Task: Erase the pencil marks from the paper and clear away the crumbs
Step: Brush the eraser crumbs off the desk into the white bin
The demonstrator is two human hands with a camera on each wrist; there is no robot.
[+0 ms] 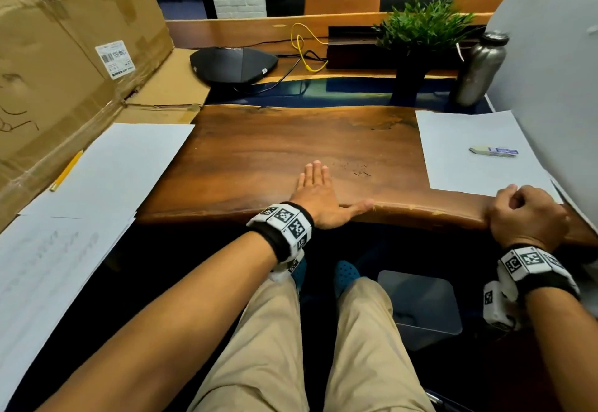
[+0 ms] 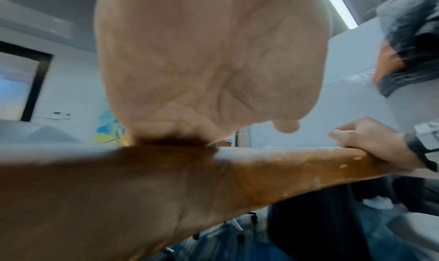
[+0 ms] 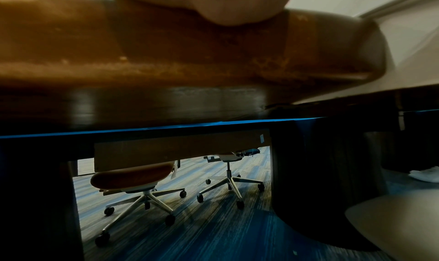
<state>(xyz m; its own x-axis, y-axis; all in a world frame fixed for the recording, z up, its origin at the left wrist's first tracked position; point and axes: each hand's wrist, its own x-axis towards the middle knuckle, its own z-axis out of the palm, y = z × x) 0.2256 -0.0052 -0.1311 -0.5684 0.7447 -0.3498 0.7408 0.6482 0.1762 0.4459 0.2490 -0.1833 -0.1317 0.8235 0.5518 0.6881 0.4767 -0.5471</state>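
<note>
My left hand (image 1: 317,189) lies flat on the wooden table (image 1: 275,152), fingers straight, thumb stretched along the front edge; its palm (image 2: 213,68) fills the left wrist view. A scatter of dark eraser crumbs (image 1: 359,170) sits just right of its fingertips. My right hand (image 1: 524,214) is curled into a loose fist at the table edge, by the near corner of a white paper (image 1: 469,126); I see nothing in it. An eraser (image 1: 493,151) in a blue sleeve lies on that paper. At the left lie more sheets (image 1: 123,159), one with faint pencil marks (image 1: 42,262).
A yellow pencil (image 1: 66,170) lies on the left sheets beside a big cardboard box (image 1: 64,55). At the back stand a black speakerphone (image 1: 233,63), a potted plant (image 1: 420,32) and a metal bottle (image 1: 482,68). A white panel (image 1: 550,71) leans at right. A grey container (image 1: 420,308) sits below the edge.
</note>
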